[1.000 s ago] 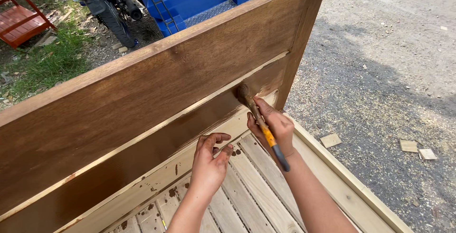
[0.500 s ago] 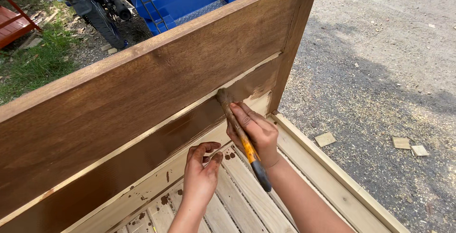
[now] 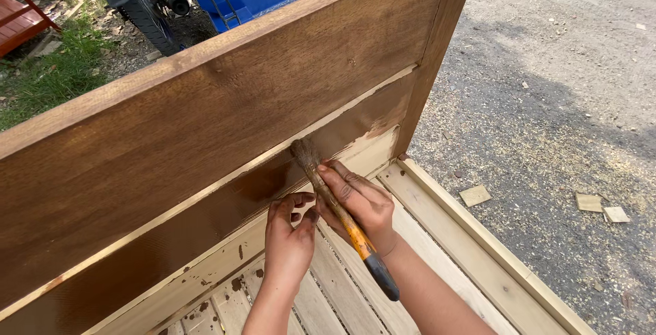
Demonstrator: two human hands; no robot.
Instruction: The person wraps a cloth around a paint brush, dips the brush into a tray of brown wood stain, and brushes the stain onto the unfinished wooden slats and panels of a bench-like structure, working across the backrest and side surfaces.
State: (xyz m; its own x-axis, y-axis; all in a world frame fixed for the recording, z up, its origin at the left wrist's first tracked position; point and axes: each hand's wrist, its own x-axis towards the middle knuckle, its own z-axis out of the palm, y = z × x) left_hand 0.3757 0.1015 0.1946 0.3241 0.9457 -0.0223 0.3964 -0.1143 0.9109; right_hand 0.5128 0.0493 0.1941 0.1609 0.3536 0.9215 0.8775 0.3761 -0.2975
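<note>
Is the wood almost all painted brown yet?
The big top board looks fully brown. The right hand holds a paintbrush against the lower board, with the left hand beside it. A pale patch near the post, the slats and the frame rail remain bare.

Single head-worn view, looking steeply down and forward from close above both hands; wooden headboard (image 3: 205,137) filling left and centre, slatted bed frame (image 3: 471,239) below, gravel ground (image 3: 560,102) at right.
</note>
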